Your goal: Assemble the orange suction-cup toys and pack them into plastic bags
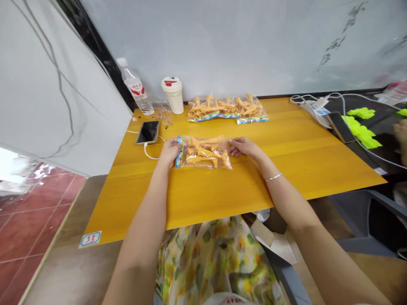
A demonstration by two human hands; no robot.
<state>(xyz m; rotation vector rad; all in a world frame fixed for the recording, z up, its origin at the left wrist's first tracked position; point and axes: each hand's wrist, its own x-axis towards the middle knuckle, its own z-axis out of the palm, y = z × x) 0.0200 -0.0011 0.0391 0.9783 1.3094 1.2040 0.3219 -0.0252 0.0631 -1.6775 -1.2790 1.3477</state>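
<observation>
- Packet (206, 152) of clear film with orange plastic pieces (208, 153) inside lies between the two hands, flat or nearly flat over the table (302, 152); whether it is slightly lifted, I cannot tell.
- Its long axis runs across, from one hand to the other, with the blue printed strip (179, 151) at the left-hand end and plain film at the right-hand end.
- Left hand (171, 151) is clamped on the strip end, gripping its edge.
- Right hand (243, 147) is at the opposite end, its fingers curled beside the upper corner of the film; whether they pinch it or only rest against it, I cannot tell.
- The hands are well apart, with the length of the packet spanning the gap; the left is the nearer to the strip.
- Directly beyond the hands, near the wall, sits a row of similar packets (203, 111), their printed edges facing the hands.
- Left of the left hand and a little beyond it lies a phone (148, 131) with a white cable (146, 151); farther beyond stand a lidded cup (174, 96) and a water bottle (137, 91).
- Well to the right of the right hand are a second phone (341, 127), bright yellow pieces (362, 132) and part of another person's hand (401, 134).
</observation>
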